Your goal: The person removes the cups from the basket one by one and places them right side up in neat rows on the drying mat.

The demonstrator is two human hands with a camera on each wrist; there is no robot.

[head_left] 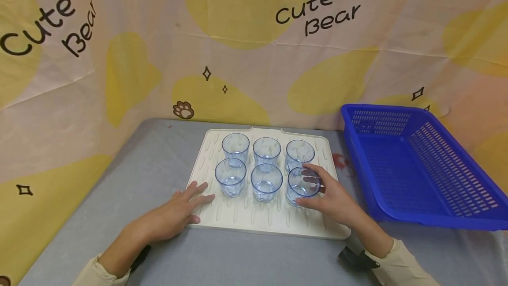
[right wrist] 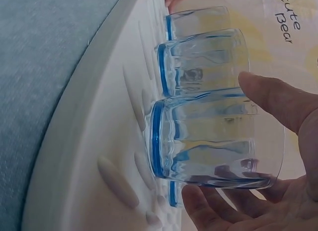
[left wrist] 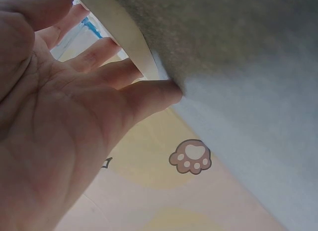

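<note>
Several clear blue-tinted drinking glasses stand upright in two rows of three on a cream ridged drying mat (head_left: pixel 254 222). My right hand (head_left: pixel 337 200) holds the front-right glass (head_left: pixel 294 192) between thumb and fingers, near its upper part. In the right wrist view, that glass (right wrist: pixel 208 136) has its thick blue base close against the mat. Spread out, my left hand (head_left: pixel 168 217) rests at the mat's left edge, fingertips on its surface. Nearest to it is the front-left glass (head_left: pixel 230 178). The front-middle glass (head_left: pixel 266 183) stands between the two.
A blue perforated plastic basket (head_left: pixel 359 175) sits to the right of the mat. Grey cloth (head_left: pixel 158 162) covers the table. Behind it hangs a printed curtain (head_left: pixel 238 25) with yellow patches and lettering.
</note>
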